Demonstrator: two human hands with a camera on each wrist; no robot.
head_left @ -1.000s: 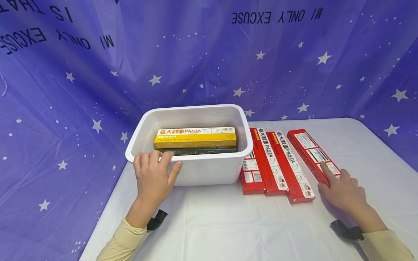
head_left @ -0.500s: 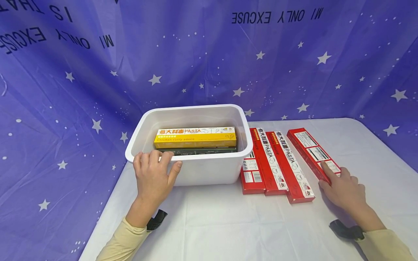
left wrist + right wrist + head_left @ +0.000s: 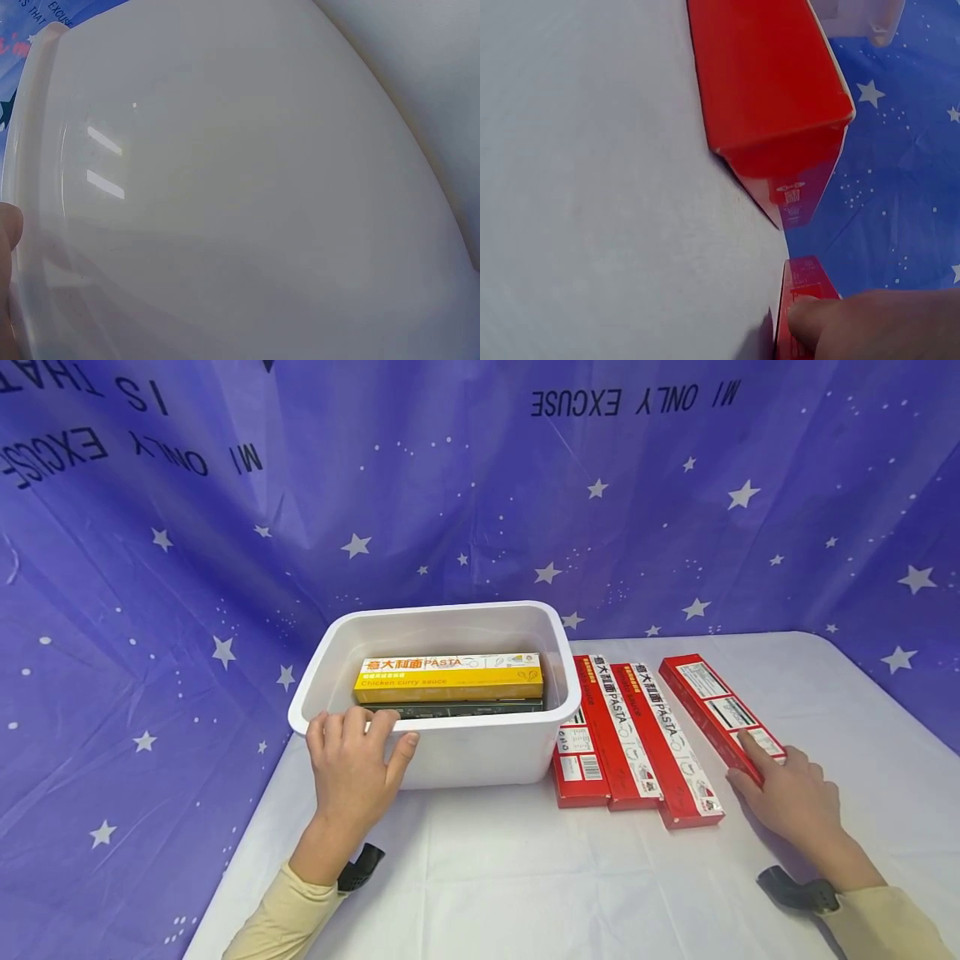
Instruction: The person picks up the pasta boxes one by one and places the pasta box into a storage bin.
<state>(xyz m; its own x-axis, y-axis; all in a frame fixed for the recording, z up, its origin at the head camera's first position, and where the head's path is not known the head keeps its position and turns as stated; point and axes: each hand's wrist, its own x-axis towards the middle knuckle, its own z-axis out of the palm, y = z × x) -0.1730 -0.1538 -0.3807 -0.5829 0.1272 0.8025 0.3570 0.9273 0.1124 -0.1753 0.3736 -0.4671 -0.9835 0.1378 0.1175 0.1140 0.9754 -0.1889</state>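
My left hand grips the near rim of a white plastic bin, fingers over the edge and thumb outside. In the left wrist view, the bin's smooth wall fills most of the picture. Inside the bin lies a yellow pasta box, with a dark green box in front of it. My right hand holds the near end of a red pasta box lying on the table. From the right wrist, my thumb shows against that box's end; the other fingers are hidden there.
Several red pasta boxes lie side by side between the bin and my right hand, the leftmost against the bin's side. White cloth covers the table. A purple starry curtain hangs behind and to the left.
My right hand has shifted very slightly at the near end of the red pasta box, its fingers drawing closer around it. The left hand and the bin stay in place.
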